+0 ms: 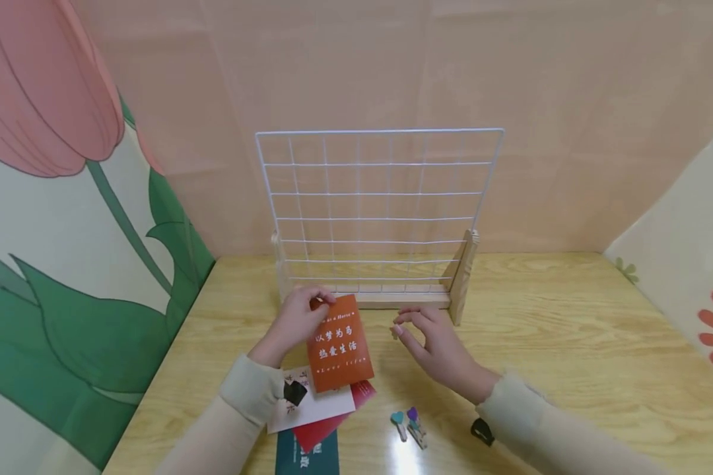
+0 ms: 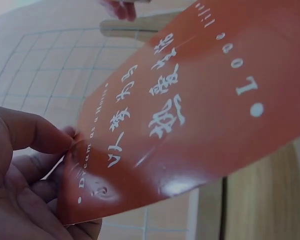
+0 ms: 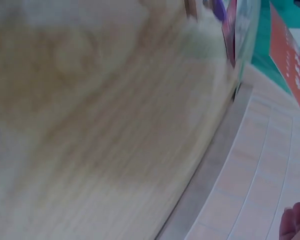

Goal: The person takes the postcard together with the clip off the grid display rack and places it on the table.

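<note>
My left hand pinches the top left corner of an orange card with white writing, which hangs tilted in front of the wire grid. In the left wrist view the thumb and fingers grip the edge of this card. To its right, my right hand pinches what looks like a small wooden clip, mostly hidden by the fingertips. A white wire grid rack on a wooden base stands behind both hands. Neither the card nor the clip visibly touches the grid.
Below the orange card lie a white card, a red card and a dark green card, overlapping. Two small clips with heart tops, one teal and one purple, lie on the wooden table.
</note>
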